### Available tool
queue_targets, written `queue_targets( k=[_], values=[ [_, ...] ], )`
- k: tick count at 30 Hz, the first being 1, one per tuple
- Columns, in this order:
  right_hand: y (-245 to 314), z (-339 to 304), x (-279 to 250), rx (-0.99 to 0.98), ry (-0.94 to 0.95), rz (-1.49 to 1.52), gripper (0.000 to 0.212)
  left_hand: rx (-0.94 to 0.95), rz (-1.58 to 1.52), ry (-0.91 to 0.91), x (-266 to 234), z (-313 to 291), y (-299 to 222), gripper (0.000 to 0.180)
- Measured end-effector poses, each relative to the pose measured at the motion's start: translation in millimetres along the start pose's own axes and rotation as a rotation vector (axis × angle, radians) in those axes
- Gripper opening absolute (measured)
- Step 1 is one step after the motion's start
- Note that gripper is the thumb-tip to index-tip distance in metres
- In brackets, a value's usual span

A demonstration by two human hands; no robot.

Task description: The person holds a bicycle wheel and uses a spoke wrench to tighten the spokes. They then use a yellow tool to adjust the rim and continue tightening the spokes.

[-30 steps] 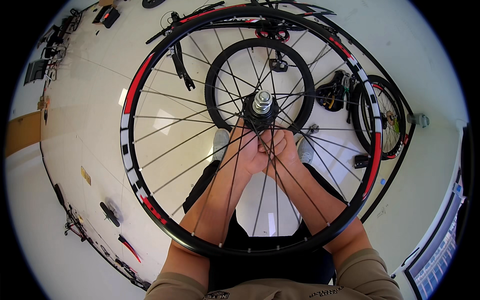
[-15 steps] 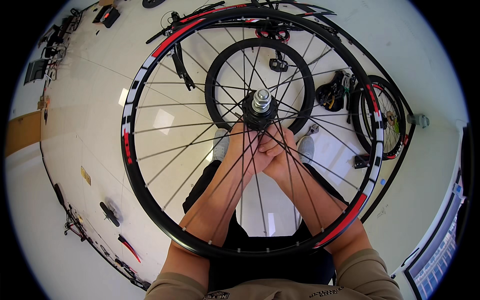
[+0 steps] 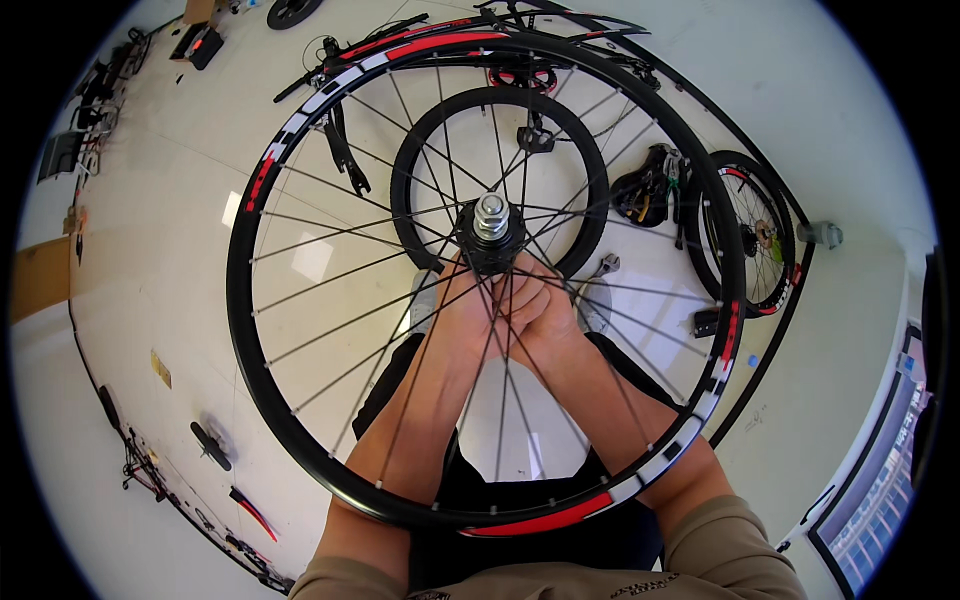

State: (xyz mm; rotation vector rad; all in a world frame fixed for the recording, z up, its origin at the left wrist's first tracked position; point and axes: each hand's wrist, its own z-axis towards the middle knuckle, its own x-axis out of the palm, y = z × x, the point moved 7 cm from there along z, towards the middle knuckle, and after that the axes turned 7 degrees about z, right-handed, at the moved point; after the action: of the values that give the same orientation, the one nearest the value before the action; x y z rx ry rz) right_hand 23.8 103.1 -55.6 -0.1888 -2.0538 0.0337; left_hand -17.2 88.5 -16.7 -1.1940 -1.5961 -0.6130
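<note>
A bicycle wheel rim without a tyre, black with red and white patches (image 3: 240, 300), is held level before me on its black spokes. Its black hub (image 3: 491, 245) carries a silver threaded axle end with nuts (image 3: 491, 215) pointing up. My left hand (image 3: 468, 310) and my right hand (image 3: 540, 312) meet closed just under the hub, seen through the spokes. They bear the wheel from below; the axle's lower end is hidden behind hub and fingers.
Beyond the wheel, a tyred wheel (image 3: 402, 190) lies on the floor by a bicycle frame (image 3: 455, 28). A saddle (image 3: 640, 195), an adjustable wrench (image 3: 607, 265) and another wheel (image 3: 750, 230) leaning at the wall are to the right. Bike parts (image 3: 150, 470) line the left wall.
The wheel has turned clockwise: its left patches moved up, its right ones down. Wheel and hands sit slightly further left and lower in view, while the background has also shifted left.
</note>
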Motion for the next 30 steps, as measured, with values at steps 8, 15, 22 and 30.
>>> queue_targets(
  k=[8, 15, 22, 30],
  values=[
    [2, 2, -3, 0.056, -0.181, -0.008, 0.026, -0.026, -0.011, -0.094, -7, -2, 1, 0.029],
    [6, 2, -12, 0.060, -0.087, -0.039, 0.028, 0.001, 0.000, 0.054, -2, 6, 5, 0.037],
    [2, -1, 2, 0.016, -0.133, -0.028, 0.029, 0.006, 0.061, 0.092, 6, 0, -1, 0.036],
    [7, 4, -2, 0.105, 0.020, 0.101, 0.022, -0.016, -0.007, -0.032, -2, 3, 4, 0.027]
  ],
)
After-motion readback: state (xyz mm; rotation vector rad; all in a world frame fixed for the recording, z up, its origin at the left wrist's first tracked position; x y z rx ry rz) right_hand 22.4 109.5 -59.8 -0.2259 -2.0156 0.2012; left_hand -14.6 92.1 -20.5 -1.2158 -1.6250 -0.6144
